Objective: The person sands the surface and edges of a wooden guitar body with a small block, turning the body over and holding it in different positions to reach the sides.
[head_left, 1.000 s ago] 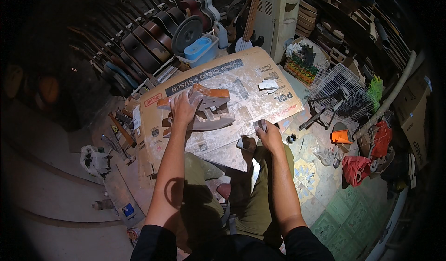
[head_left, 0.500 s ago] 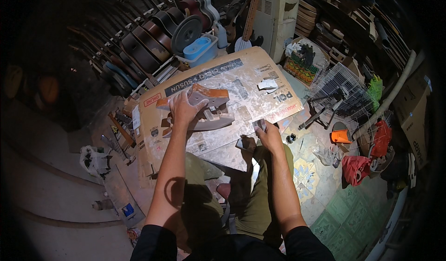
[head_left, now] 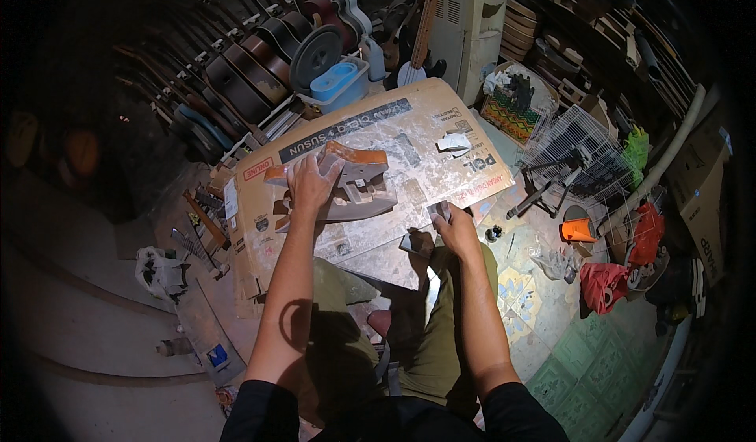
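Note:
My left hand (head_left: pixel 311 182) grips the upper left part of a dusty wooden piece (head_left: pixel 358 202) with an orange-brown top edge and a curved lower strip, lying on a large cardboard sheet (head_left: pixel 429 103). My right hand (head_left: pixel 455 229) holds a small dark flat block (head_left: pixel 442 210) at the near right edge of the cardboard; I cannot make out exactly what it is. A crumpled white paper (head_left: pixel 454 143) lies on the cardboard, above my right hand. My legs in olive trousers are beneath the near edge.
A row of guitars (head_left: pixel 240 80) stands behind, beside a blue tub (head_left: pixel 354 92) and a cream cabinet (head_left: pixel 461 33). To the right are a wire cage (head_left: pixel 571 143), an orange container (head_left: pixel 577 230), red bags (head_left: pixel 605 288) and stacked wood strips. Assorted tools lie left of the cardboard.
My left thumb and fingers shift slightly on the wooden piece. My right hand and the block stay in the same place.

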A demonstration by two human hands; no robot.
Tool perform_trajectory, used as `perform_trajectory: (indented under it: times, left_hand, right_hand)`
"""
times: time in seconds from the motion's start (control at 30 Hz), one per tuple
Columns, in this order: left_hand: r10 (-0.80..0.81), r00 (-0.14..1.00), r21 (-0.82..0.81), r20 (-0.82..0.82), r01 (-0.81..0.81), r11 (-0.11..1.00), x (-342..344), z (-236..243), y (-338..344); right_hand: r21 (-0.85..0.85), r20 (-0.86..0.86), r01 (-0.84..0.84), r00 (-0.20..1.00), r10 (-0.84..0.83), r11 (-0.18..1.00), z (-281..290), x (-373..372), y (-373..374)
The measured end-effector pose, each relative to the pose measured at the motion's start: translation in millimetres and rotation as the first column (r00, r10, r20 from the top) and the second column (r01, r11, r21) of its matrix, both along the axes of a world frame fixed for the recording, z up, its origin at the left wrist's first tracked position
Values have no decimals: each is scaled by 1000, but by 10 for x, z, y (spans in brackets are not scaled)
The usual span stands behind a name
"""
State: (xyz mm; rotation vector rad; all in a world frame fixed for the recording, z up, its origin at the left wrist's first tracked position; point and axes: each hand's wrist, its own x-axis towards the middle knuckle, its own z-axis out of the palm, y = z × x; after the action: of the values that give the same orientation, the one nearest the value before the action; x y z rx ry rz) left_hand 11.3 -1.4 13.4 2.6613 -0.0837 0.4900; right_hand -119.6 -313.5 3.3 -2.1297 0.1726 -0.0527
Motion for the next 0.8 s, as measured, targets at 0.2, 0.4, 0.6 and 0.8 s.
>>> perform_trajectory:
  times: [0.2,0.4,0.6,0.8]
  left_hand:
    - [-2,999,-11,-53,1,1000,-23,64,-24]
    - [-6,995,-13,-101,5,1000,-39,115,-20]
    - [-9,996,-25,-92,7,1000,-36,96,-12]
    - [-12,996,-32,-84,9,999,0,37,22]
  right_hand:
    - [-18,14,4,1000,-3,1000,-36,8,-14]
    - [0,-19,-1,1000,1,1000,-43,11,-14]
    - [-22,-9,2,1000,-2,1000,-63,17,-20]
    - [-27,-8,-7,1000,7,1000,-4,7,-4]
